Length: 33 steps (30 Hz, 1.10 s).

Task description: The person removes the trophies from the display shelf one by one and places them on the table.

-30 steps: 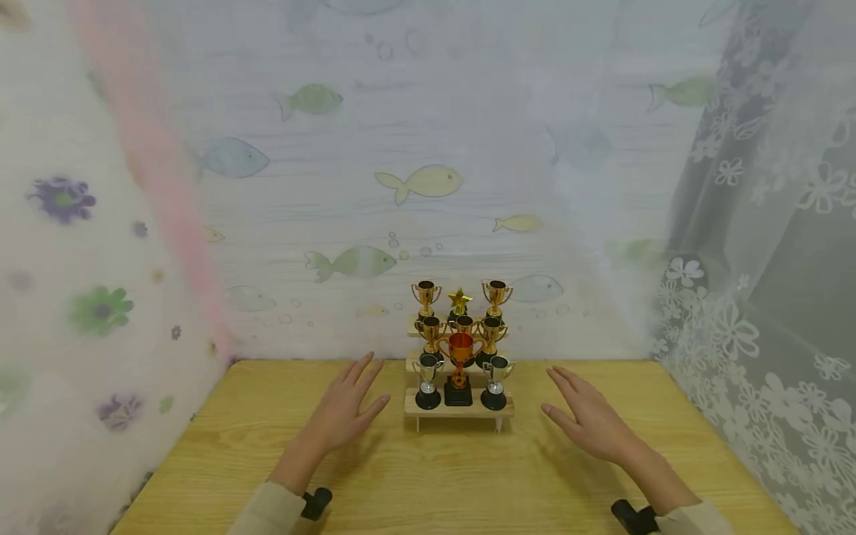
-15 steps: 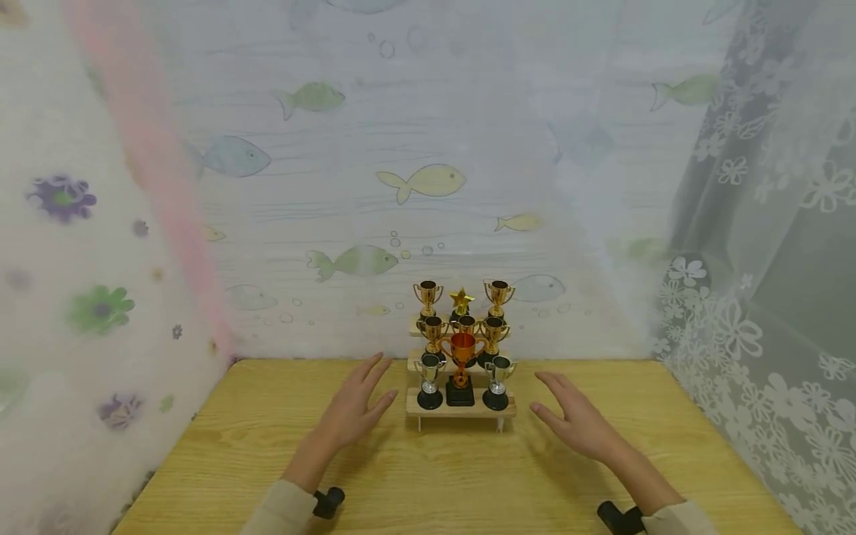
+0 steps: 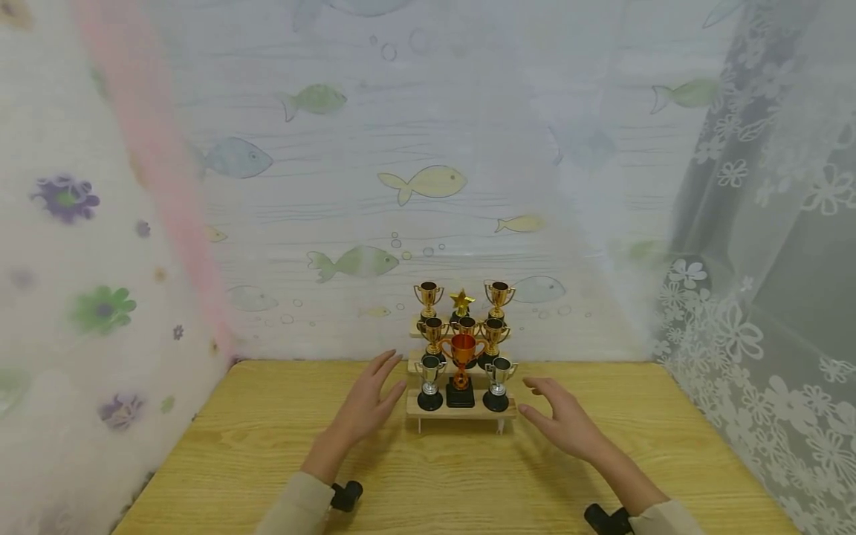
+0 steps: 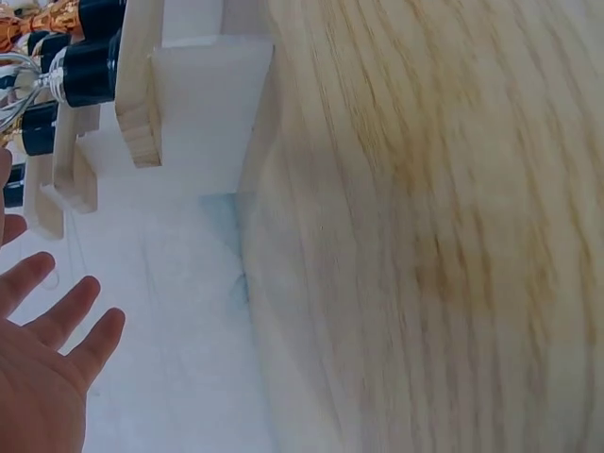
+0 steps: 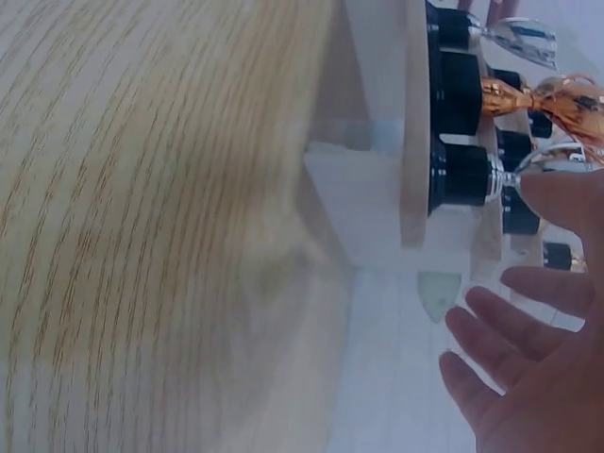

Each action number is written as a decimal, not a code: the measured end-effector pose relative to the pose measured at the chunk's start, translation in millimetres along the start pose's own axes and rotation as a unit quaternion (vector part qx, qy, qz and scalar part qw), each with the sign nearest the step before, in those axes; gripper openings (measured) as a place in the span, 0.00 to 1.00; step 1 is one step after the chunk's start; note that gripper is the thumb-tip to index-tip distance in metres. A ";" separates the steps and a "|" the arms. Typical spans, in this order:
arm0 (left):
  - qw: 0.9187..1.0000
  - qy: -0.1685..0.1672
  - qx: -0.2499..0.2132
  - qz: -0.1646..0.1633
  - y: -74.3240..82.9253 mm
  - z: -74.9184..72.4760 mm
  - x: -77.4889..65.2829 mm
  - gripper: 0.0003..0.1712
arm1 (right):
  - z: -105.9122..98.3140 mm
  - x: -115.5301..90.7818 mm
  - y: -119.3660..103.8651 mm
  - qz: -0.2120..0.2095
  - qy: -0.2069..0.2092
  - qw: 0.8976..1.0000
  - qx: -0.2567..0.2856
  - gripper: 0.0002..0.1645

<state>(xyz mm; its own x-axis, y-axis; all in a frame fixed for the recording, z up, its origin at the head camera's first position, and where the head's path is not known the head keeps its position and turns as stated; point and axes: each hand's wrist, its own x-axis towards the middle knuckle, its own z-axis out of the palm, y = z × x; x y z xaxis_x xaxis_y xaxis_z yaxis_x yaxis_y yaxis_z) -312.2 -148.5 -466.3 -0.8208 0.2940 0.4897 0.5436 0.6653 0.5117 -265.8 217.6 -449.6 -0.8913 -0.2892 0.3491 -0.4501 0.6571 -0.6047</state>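
A tiered wooden stand (image 3: pixel 461 414) with several small trophies is on the table between my hands. On its lowest step an orange trophy cup (image 3: pixel 463 349) stands between two silver trophy cups, left (image 3: pixel 431 379) and right (image 3: pixel 498 379). Gold cups fill the middle step, and a gold star trophy (image 3: pixel 461 301) sits between two gold cups on top. My left hand (image 3: pixel 366 401) is just left of the stand, fingers spread, holding nothing. Close to its right side is my right hand (image 3: pixel 565 420), fingers loosely bent around nothing. Both wrist views show a gap between fingers and stand.
The stand rests near the back of a wood-grain table (image 3: pixel 441 483). Behind it rises a wall covering (image 3: pixel 428 223) printed with fish. A lace curtain (image 3: pixel 756 357) hangs along the right, and a flower-patterned wall (image 3: pixel 100 334) borders the left.
Both hands have moved inward, the left to the right and the right to the left, closer to the stand's sides. The stand and trophies have stayed in place.
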 end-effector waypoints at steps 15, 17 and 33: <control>0.998 0.056 -0.038 0.006 0.2 15.4 16.3 0.25 | 11.5 7.6 -2.2 0.034 0.031 0.998 0.044 0.28; 0.997 0.060 -0.044 0.003 0.9 17.3 18.4 0.25 | 13.1 8.5 -3.3 0.042 0.029 0.997 0.051 0.28; 0.992 0.093 -0.087 -0.008 7.7 32.1 31.8 0.19 | 27.1 16.4 -9.0 0.080 0.053 0.992 0.076 0.26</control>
<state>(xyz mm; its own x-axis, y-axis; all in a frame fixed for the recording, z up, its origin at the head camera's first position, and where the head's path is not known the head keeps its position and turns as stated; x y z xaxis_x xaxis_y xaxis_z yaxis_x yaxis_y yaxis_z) -339.8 -112.0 -469.4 -0.7920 0.1410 0.5940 0.5658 0.5350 0.6274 -277.9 188.0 -457.8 -0.9451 -0.1098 0.3079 -0.3133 0.5731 -0.7573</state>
